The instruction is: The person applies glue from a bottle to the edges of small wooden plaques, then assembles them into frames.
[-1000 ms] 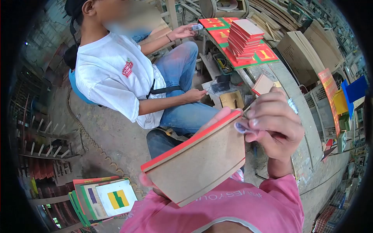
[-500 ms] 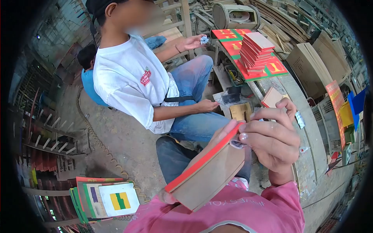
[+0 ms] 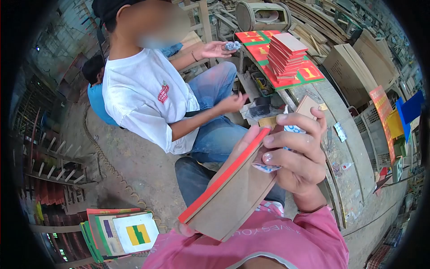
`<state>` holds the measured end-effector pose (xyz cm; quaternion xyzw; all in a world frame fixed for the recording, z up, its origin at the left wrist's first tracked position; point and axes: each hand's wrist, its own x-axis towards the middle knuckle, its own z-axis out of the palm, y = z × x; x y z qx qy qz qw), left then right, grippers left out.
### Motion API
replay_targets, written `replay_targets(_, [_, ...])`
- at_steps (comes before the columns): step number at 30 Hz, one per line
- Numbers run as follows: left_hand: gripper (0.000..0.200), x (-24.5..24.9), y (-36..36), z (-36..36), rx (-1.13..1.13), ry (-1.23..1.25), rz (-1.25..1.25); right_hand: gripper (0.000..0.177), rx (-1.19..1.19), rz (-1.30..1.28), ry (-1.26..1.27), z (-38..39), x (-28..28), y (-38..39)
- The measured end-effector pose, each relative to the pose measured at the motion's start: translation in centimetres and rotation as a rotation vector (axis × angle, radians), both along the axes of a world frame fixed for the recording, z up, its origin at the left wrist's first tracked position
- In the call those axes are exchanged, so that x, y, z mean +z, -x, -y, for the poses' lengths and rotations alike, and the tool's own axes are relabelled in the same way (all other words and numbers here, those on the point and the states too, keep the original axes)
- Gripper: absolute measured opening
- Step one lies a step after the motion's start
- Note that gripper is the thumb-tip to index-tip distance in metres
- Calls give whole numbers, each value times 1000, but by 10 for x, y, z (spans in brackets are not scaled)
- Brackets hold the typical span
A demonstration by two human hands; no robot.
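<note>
A flat grey-brown wooden block (image 3: 233, 201) with a red-painted edge is tilted in front of my chest. My left hand (image 3: 239, 154) grips it from behind, mostly hidden by it, with fingers showing at the top and a fingertip at the lower corner. My right hand (image 3: 298, 157) has its fingers curled round a crumpled blue-and-white printed plastic piece (image 3: 267, 167), pressed at the block's upper end beside the red edge. Beyond my right hand, another flat block (image 3: 308, 106) lies on the workbench (image 3: 354, 148).
A person in a white shirt (image 3: 143, 94) sits opposite, holding a crumpled blue-and-white piece (image 3: 233, 45). A stack of red-edged blocks (image 3: 286, 56) stands on a red-and-green painted board (image 3: 313, 74). Painted panels (image 3: 136, 233) lean at lower left. A coiled hose (image 3: 107, 161) crosses the floor.
My right hand has moved slightly down and left along the block, and more of the printed plastic shows. The other person's lower hand has lifted a little.
</note>
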<state>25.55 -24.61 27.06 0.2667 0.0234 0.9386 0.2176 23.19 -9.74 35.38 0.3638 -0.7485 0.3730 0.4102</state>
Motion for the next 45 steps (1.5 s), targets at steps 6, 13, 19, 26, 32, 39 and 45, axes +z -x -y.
replay_targets(6, [86,3,0,-7,76,27,-22,20,4,26,85,7,-6,1])
replay_targets(13, [90,4,-20,0,166,59,-57,16,-8,-8,96,15,-12,-2])
replay_targets(19, [93,8,-16,1,247,91,-89,11,6,-42,74,18,-14,4])
replay_targets(26, [96,34,57,-15,346,126,-124,14,-24,-43,158,28,-13,23])
replay_targets(32, [99,41,49,27,435,152,-172,10,-70,-78,204,54,-18,73])
replay_targets(39, [117,51,71,49,590,490,-207,10,-68,16,314,69,-26,106])
replay_targets(45, [121,61,77,54,486,511,-196,10,-85,-9,313,75,-22,113])
